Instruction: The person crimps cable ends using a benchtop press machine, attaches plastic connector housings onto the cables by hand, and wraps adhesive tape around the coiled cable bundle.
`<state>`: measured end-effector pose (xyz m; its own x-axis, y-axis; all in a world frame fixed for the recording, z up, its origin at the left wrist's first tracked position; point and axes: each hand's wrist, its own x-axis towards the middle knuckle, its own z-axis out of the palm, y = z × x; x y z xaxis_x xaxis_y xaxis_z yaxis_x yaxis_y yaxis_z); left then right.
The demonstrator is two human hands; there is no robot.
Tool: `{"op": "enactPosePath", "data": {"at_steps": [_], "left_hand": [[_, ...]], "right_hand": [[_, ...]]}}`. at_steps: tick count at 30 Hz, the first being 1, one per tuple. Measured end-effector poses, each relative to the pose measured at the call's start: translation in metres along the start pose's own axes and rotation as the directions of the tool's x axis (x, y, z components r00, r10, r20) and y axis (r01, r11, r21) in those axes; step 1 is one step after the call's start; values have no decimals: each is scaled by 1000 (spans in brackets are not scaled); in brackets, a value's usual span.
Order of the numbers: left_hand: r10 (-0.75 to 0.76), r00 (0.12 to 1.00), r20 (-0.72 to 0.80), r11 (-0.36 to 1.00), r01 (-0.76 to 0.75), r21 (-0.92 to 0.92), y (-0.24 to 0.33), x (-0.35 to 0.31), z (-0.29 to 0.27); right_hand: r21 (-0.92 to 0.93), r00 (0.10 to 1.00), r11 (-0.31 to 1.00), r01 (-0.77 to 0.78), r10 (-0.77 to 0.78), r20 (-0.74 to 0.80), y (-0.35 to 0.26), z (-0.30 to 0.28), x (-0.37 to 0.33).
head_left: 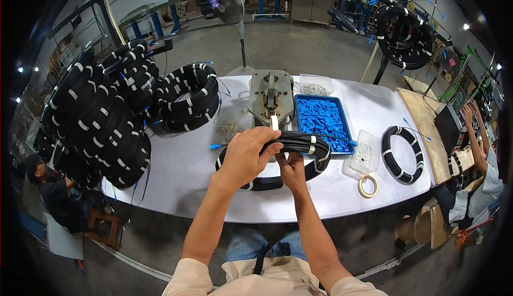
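Observation:
A coil of black cable (320,159) with white tape bands lies at the table's near middle, its upper side raised in my hands. My left hand (247,154) is closed over the coil's top left part, thumb toward the right. Just below the raised strands my right hand (293,174) grips the coil from underneath; its fingertips are partly hidden. A short white strip (274,123) stands up beside my left fingertips. Blue connectors (215,147) show at the cable's ends. Directly beyond the coil stands a metal bench press (271,95) with a spring.
Tall stacks of black cable coils (99,119) crowd the left. A blue tray (348,118) of small blue parts, a clear box (365,154), a tape roll (367,186) and another coil (388,159) lie right. A fan (230,4) stands beyond. People work at both sides.

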<state>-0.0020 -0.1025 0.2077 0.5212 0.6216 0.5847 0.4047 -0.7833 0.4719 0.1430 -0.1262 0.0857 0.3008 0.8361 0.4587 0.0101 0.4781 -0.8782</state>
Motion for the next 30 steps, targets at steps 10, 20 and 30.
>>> {"op": "enactPosePath", "data": {"at_steps": [10,20,30], "left_hand": [[34,999,23,997,-36,73,2,-5,0],[63,996,69,988,-72,137,-2,-5,-2],[58,993,104,998,-59,7,4,2,-11]], "right_hand": [[-32,1000,999,18,-18,-14,0,1,-1],[-86,998,996,32,-26,63,-9,-4,-1],[-106,995,993,-53,61,76,-7,-12,-1]]}}
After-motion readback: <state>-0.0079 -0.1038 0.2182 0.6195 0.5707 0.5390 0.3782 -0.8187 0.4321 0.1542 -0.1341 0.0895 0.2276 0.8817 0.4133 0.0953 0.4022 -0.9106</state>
